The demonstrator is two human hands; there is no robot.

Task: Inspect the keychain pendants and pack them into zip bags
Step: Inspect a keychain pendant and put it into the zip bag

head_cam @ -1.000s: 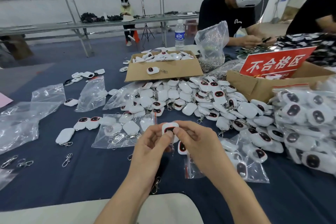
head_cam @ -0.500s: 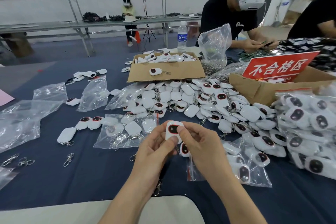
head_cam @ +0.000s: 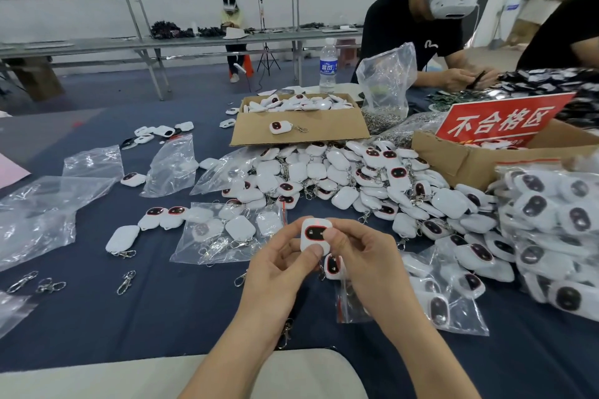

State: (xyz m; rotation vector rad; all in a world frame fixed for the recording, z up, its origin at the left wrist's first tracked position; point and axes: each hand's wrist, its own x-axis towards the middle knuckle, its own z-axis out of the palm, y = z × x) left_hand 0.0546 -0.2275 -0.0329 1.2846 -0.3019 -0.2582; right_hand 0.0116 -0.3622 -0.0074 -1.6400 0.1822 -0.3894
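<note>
The fingers (head_cam: 313, 250) of both hands are clamped on one keychain pendant (head_cam: 315, 232). It is a rounded white plastic square with a glossy black, red-rimmed oval window, held face up above the desk (head_cam: 162, 308). The left hand (head_cam: 278, 272) pinches its lower edge, thumb on top. The right hand (head_cam: 363, 256) pinches its right side, fingers curled. A second pendant (head_cam: 332, 265) shows just below, between the hands. A clear, crinkled zip bag (head_cam: 227, 233) holding pendants lies to the left on the dark blue cloth. Beyond, a heap of pendants (head_cam: 340, 178) reaches a cardboard box (head_cam: 453, 159) bearing a red sign (head_cam: 502, 121) reading 不合格区.
</note>
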